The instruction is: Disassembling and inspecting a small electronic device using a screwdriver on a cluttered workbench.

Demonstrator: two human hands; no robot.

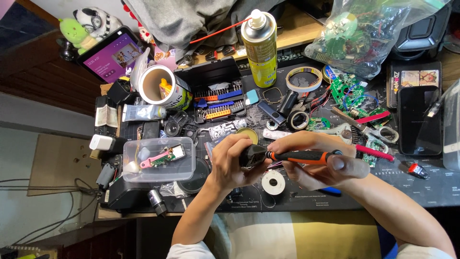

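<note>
Clutter covers the dark desk mat (pixel 421 192) above a wooden floor. Left hand (pixel 235 160) is closed around a small dark object (pixel 251 154), mostly hidden; right hand (pixel 318 163) grips the orange-and-black screwdriver (pixel 299 157) against it, at the mat's near edge. Behind stand a yellow spray can (pixel 259 45) and a clear plastic box (pixel 158 159).

We cannot see the front end of the black-and-orange tool (pixel 292 156): our left hand (pixel 235 163) closes around it, and whatever sits inside that fist stays hidden. Our right hand (pixel 316 160) covers part of the handle. At the right edge of the frame a clear container (pixel 451 127) is cut off. At the top, grey cloth (pixel 191 17) hides the desk behind it. The contents of the plastic bag (pixel 369 33) at upper right are too tangled to tell apart.
</note>
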